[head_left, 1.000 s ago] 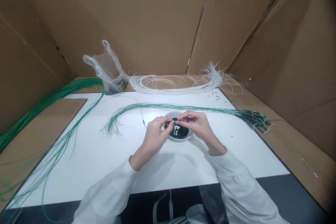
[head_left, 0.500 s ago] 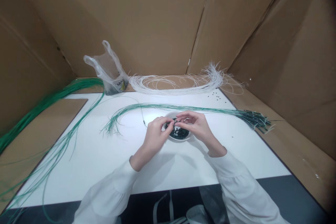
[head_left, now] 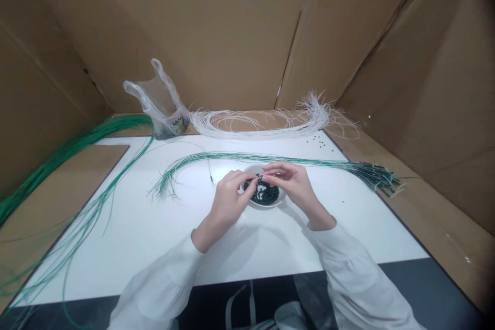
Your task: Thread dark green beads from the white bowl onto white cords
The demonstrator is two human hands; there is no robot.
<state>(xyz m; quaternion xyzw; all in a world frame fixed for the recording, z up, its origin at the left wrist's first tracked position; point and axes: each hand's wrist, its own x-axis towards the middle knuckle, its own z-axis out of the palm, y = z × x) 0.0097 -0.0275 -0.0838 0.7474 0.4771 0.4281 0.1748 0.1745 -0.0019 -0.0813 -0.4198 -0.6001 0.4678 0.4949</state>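
A white bowl with dark beads in it stands on the white board. Over its left rim my left hand is closed in a pinch, and a thin green strand runs from the board toward it, with a small dark bead on the strand. My right hand is over the bowl's right side, thumb and forefinger pressed together close to the left fingertips. Whatever small thing lies between the right fingertips is too tiny to make out.
Behind the bowl lies a bundle of green strands with dark beaded ends at right. Farther back are a coil of white strands and a plastic bag. More green strands hang at left. Loose beads dot the back right; cardboard walls surround the board.
My right hand has shifted slightly right, and its fingertips are a little farther from the left ones. The dark piece seen between the fingertips is less visible. My left hand is nearly still.
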